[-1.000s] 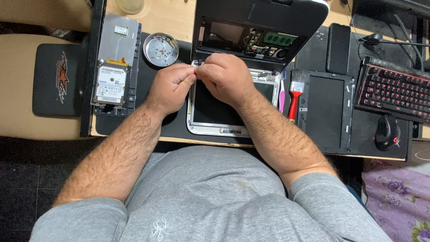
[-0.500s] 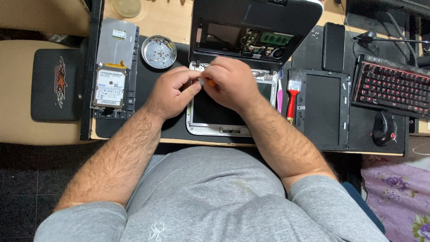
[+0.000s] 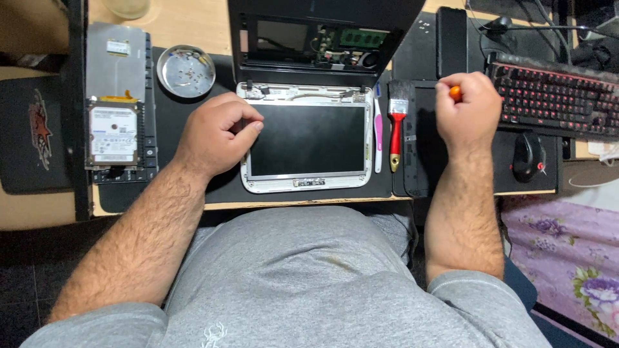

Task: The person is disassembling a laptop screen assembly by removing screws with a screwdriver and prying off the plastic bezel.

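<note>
Right hand [image 3: 469, 109] has left the laptop hinge area since half a second ago and now sits off to the right, over the black panel [image 3: 431, 138] beside the keyboard [image 3: 556, 93]. It's fisted tight around an orange-handled tool [image 3: 455, 93]; only the orange end shows above the thumb, tip hidden. Forearm runs straight up from the lap.

Left hand [image 3: 216, 135] stayed near the left edge of the screen panel [image 3: 308, 140]: fingers curled, thumb and forefinger pinched together at the white bezel. Can't tell whether anything is between them.

Screen panel lies flat, glass up, in front of the opened laptop base [image 3: 316, 35].

Counts:
- 1 red-handled brush [image 3: 397, 122], just right of the panel
- 1 pink-white spudger [image 3: 378, 129], between panel and brush
- 1 round metal dish [image 3: 186, 69] with small screws in it
- 1 bare hard drive [image 3: 113, 134], far left
- 1 mouse [image 3: 527, 156]
</note>
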